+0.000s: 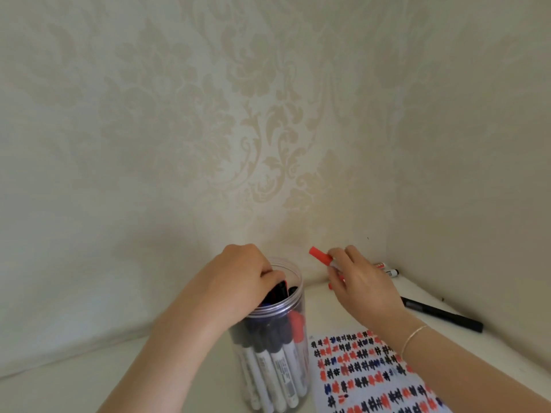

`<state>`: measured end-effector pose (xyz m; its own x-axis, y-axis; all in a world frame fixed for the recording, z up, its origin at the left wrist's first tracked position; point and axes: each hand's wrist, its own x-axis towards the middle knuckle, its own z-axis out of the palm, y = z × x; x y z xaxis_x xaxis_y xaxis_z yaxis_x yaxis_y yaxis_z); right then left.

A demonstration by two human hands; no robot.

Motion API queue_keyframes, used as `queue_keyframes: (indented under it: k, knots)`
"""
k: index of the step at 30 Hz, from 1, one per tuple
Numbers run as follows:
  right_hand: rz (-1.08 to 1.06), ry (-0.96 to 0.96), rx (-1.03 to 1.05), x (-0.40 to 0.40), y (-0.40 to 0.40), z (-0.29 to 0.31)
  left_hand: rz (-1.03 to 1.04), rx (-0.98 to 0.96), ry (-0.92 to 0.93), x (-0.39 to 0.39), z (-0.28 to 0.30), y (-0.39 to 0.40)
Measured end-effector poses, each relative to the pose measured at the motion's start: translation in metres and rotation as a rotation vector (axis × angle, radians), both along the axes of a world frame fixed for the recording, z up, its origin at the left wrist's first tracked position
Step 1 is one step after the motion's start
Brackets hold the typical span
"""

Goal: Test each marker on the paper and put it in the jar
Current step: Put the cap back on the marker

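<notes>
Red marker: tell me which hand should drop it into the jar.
Right. The right hand already grips the red marker, cap on, just beside the jar. The left hand has its fingers inside the jar mouth among the markers there, so it probably needs to clear out first.
</notes>
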<state>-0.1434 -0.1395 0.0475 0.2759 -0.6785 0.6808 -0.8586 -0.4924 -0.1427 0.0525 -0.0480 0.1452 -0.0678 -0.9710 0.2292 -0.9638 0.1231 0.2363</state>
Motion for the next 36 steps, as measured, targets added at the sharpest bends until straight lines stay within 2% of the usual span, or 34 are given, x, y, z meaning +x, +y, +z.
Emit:
queue_keyframes:
  k: [3,4,6,9,13,15,18,19,21,23,24,26,28,30,31,34,35,36]
  knots:
    - [-0.069,0.039,0.599,0.007,0.009,0.004,0.004,0.073,-0.05,-0.002,0.001,-0.001]
    - [-0.089,0.069,0.741,0.01,0.013,0.002,0.008,0.095,-0.056,-0.003,0.003,-0.002]
    - [-0.12,0.116,0.863,0.015,0.024,-0.006,0.019,0.14,-0.074,-0.006,0.007,-0.002]
    - [-0.153,0.155,0.803,0.018,0.038,-0.018,0.025,0.175,-0.087,-0.009,0.009,0.002]
    - [-0.201,0.111,0.756,0.021,0.044,-0.023,0.041,0.185,-0.079,-0.012,0.007,0.01]
    - [-0.224,0.036,0.728,0.02,0.042,-0.028,0.048,0.201,-0.072,-0.013,0.007,0.011]
    - [-0.166,-0.235,0.735,0.012,0.035,-0.027,0.023,0.2,-0.042,-0.012,0.007,0.012]
    - [-0.124,-0.353,0.73,0.009,0.034,-0.02,0.006,0.151,-0.029,-0.012,0.008,0.014]
    - [-0.02,-0.553,0.697,0.002,0.033,0.003,-0.033,-0.071,0.044,-0.014,0.01,0.019]
    - [0.072,-0.644,0.679,-0.004,0.038,0.036,-0.137,-0.293,0.119,-0.022,0.016,0.025]
    - [0.113,-0.654,0.671,-0.007,0.041,0.053,-0.195,-0.346,0.091,-0.027,0.019,0.026]
    - [0.175,-0.6,0.638,-0.012,0.049,0.08,-0.246,-0.351,-0.082,-0.037,0.023,0.021]
    - [0.177,-0.429,0.574,-0.015,0.058,0.098,-0.212,-0.287,-0.265,-0.045,0.024,0.008]
    - [0.171,-0.302,0.527,-0.016,0.064,0.106,-0.2,-0.239,-0.334,-0.051,0.027,-0.004]
    - [0.177,-0.297,0.505,-0.017,0.065,0.107,-0.218,-0.231,-0.324,-0.054,0.029,-0.007]
    - [0.131,-0.43,0.406,-0.024,0.058,0.103,-0.259,-0.27,-0.299,-0.057,0.033,-0.01]
    - [0.074,-0.519,0.384,-0.026,0.056,0.1,-0.245,-0.29,-0.294,-0.057,0.032,-0.008]
    - [0.052,-0.688,0.427,-0.029,0.053,0.097,-0.225,-0.31,-0.281,-0.056,0.032,-0.007]
